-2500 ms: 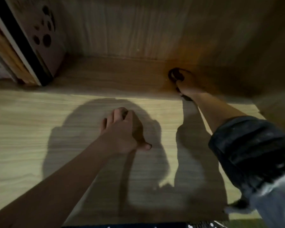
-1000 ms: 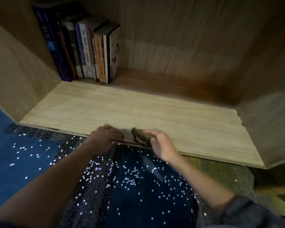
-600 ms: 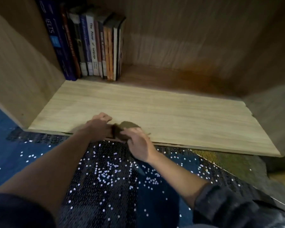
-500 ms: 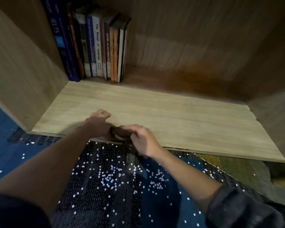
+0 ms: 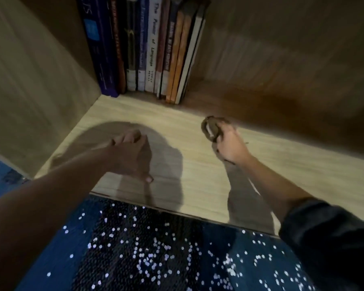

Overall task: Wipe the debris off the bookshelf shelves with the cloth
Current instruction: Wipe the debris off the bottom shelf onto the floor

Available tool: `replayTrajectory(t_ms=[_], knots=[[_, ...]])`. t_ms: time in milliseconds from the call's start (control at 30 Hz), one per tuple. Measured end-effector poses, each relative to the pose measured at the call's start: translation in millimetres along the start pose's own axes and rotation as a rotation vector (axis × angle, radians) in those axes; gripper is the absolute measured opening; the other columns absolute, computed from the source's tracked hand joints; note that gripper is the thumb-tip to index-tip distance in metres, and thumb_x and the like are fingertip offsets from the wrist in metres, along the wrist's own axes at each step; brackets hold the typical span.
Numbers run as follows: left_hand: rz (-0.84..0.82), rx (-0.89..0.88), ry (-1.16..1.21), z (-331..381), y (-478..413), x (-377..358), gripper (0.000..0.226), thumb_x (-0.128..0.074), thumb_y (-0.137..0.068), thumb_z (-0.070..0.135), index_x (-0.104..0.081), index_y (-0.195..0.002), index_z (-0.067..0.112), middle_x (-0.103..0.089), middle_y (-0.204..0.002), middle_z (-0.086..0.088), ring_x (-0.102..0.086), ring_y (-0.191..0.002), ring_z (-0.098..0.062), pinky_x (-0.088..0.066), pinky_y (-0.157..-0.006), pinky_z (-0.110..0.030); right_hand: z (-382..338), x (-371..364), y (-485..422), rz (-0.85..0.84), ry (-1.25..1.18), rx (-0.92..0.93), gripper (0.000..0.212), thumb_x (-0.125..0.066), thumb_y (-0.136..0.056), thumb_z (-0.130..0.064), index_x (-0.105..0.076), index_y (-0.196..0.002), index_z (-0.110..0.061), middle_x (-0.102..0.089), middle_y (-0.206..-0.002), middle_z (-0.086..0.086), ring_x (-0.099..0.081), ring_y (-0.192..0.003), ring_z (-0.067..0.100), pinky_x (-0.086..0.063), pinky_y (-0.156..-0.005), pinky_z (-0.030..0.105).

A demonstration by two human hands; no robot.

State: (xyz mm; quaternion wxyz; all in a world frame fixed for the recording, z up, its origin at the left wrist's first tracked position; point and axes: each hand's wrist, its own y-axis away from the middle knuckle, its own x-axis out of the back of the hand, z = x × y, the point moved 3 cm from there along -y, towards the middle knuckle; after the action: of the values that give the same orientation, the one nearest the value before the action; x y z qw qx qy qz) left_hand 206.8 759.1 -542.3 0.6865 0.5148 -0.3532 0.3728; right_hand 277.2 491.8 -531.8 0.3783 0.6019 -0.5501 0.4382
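Note:
A pale wooden shelf board point(image 5: 193, 177) fills the middle of the head view. My right hand point(image 5: 229, 143) grips a bunched dark brown cloth point(image 5: 210, 128) and holds it on the board near the middle, in front of the books. My left hand point(image 5: 132, 156) hovers over the board's left part with its fingers loosely bent and nothing in it. Its shadow falls on the wood beneath. No debris shows on the board itself.
Several upright books point(image 5: 147, 47) stand at the back left against the side wall point(image 5: 29, 91). The wooden back panel point(image 5: 282, 49) closes the rear. Below the front edge lies a blue carpet point(image 5: 156, 253) strewn with small white specks.
Both hands were together at the shelf's front edge with the cloth between them. Now they are apart: my right hand carried the cloth deeper onto the board, my left hand moved left and let go.

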Motion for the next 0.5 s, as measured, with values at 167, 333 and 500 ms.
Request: replayTrajectory(t_ms=[167,333,500], knots=[[-0.02,0.009,-0.008,-1,-1,-5,0.129,-0.068,-0.062,0.069,0.015,-0.147,0.018,0.022,-0.154,-0.004,0.016,-0.142,-0.03,0.001,-0.112,-0.053,-35,-20,-69,0.019,0.03,0.06,0.042,-0.043,-0.091,-0.013,-0.048,-0.132,-0.009,-0.047,-0.138,0.012,-0.039,-0.127,0.032,-0.03,-0.108,0.036],[-0.069,-0.059,0.069,1,2,2,0.125,-0.071,-0.067,0.061,0.015,-0.148,0.019,0.021,-0.155,-0.004,0.016,-0.142,-0.027,0.003,-0.115,-0.049,-106,-43,5,-0.057,-0.056,0.399,0.047,-0.044,-0.082,-0.006,-0.053,-0.129,-0.008,-0.048,-0.138,0.011,-0.039,-0.125,0.03,-0.023,-0.109,0.032],[-0.082,-0.109,0.522,-34,26,22,0.042,-0.072,-0.081,0.018,-0.053,-0.117,0.008,-0.053,-0.123,-0.009,-0.051,-0.116,-0.028,-0.042,-0.1,-0.037,-137,-49,-23,-0.21,0.04,0.515,0.05,-0.04,-0.088,-0.005,-0.042,-0.138,-0.01,-0.035,-0.147,0.011,-0.029,-0.134,0.03,-0.017,-0.111,0.031]])
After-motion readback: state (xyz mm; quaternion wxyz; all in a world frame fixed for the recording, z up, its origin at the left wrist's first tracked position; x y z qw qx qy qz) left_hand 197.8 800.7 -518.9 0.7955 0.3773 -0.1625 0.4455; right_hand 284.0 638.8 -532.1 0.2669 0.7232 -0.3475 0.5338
